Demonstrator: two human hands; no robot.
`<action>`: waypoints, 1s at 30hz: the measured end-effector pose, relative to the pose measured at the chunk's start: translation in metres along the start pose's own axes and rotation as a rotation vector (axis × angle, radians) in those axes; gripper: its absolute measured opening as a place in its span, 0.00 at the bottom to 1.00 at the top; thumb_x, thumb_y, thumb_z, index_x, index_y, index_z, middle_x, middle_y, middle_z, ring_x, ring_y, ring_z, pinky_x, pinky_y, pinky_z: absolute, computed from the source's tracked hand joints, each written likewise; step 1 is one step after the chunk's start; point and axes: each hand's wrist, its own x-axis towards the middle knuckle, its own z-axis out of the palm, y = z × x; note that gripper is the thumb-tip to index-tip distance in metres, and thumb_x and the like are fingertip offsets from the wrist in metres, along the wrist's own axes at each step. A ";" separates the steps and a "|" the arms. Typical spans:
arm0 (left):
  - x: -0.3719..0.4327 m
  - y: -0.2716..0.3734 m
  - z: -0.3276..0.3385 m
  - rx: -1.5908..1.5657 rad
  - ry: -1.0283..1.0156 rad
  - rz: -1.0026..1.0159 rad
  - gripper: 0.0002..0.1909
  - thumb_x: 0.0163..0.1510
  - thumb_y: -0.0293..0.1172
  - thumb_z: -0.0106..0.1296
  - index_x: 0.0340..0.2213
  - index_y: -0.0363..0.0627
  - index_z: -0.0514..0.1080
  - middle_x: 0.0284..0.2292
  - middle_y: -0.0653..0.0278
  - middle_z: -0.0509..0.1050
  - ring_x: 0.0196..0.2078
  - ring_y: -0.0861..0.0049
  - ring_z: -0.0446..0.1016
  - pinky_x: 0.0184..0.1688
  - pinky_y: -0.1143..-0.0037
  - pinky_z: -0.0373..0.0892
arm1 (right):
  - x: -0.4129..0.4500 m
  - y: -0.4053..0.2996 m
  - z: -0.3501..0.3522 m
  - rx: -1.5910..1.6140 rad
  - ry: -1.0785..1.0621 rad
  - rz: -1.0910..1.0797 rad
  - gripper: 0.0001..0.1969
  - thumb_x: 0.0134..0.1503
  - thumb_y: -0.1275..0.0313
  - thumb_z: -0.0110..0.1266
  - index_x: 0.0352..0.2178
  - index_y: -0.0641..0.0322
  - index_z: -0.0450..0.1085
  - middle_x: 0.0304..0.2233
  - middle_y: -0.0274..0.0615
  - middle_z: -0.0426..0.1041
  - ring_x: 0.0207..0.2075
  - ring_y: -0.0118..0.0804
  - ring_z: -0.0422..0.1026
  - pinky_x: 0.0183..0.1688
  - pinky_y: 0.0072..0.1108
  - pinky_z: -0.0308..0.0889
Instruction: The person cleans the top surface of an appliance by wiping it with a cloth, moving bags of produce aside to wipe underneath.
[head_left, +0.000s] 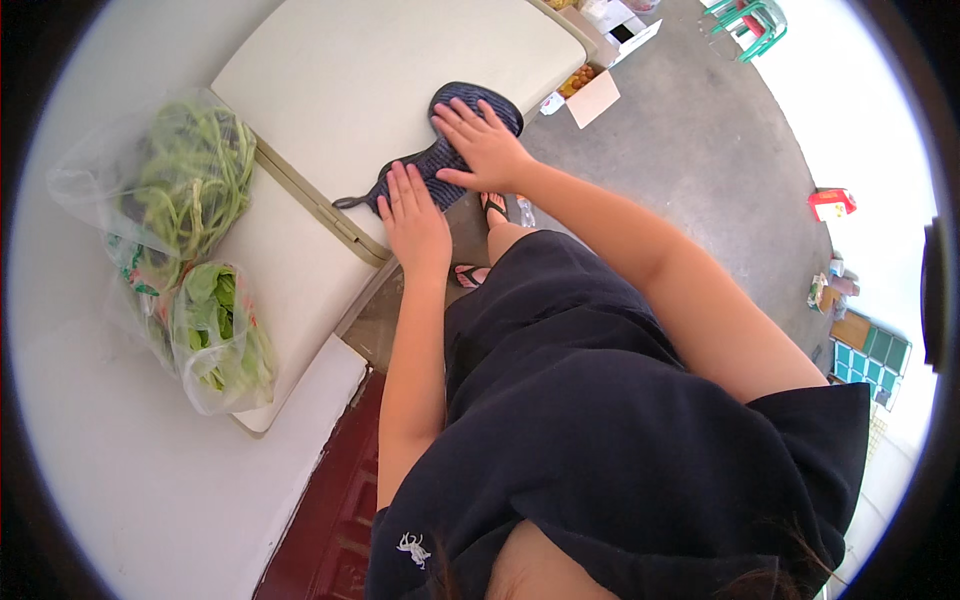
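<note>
A dark ribbed fabric piece (447, 155) with black edging, shaped like an oven mitt, lies on a white hinged top (337, 82), apparently a chest freezer's. A narrow black loop sticks out at its left end. My left hand (415, 219) rests palm down on the lower part of the fabric, near the loop end. Flat on the wider, upper part is my right hand (486, 150), its fingers spread and thumb pointing left. Neither hand grips the fabric. Part of it is hidden under my palms and fingers.
Clear plastic bags of long green beans (199, 180) and leafy greens (217, 330) sit at the left, behind the hinge strip (315, 199). An open cardboard box (596, 97) stands on the floor beyond. A plastic bottle (526, 212) is near my feet. Green stools (754, 26) stand farther off.
</note>
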 end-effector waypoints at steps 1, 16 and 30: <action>-0.003 -0.001 -0.003 -0.003 0.003 0.008 0.42 0.54 0.34 0.56 0.66 0.35 0.53 0.69 0.52 0.51 0.72 0.62 0.50 0.69 0.55 0.48 | -0.001 -0.007 0.001 0.001 0.002 -0.004 0.41 0.61 0.43 0.45 0.65 0.65 0.56 0.69 0.48 0.54 0.71 0.50 0.50 0.69 0.48 0.43; -0.035 -0.029 -0.025 0.064 -0.093 -0.087 0.48 0.51 0.38 0.61 0.66 0.31 0.50 0.69 0.45 0.49 0.72 0.55 0.48 0.68 0.53 0.50 | 0.010 -0.043 0.040 0.165 0.107 -0.283 0.30 0.63 0.52 0.46 0.61 0.56 0.64 0.66 0.39 0.61 0.68 0.39 0.56 0.70 0.40 0.47; 0.122 0.103 0.030 0.027 -0.075 0.112 0.58 0.46 0.52 0.65 0.66 0.31 0.48 0.68 0.43 0.50 0.71 0.52 0.48 0.68 0.52 0.49 | -0.005 0.158 -0.030 0.205 0.189 -0.055 0.29 0.58 0.59 0.52 0.60 0.55 0.65 0.65 0.38 0.63 0.68 0.39 0.58 0.68 0.37 0.52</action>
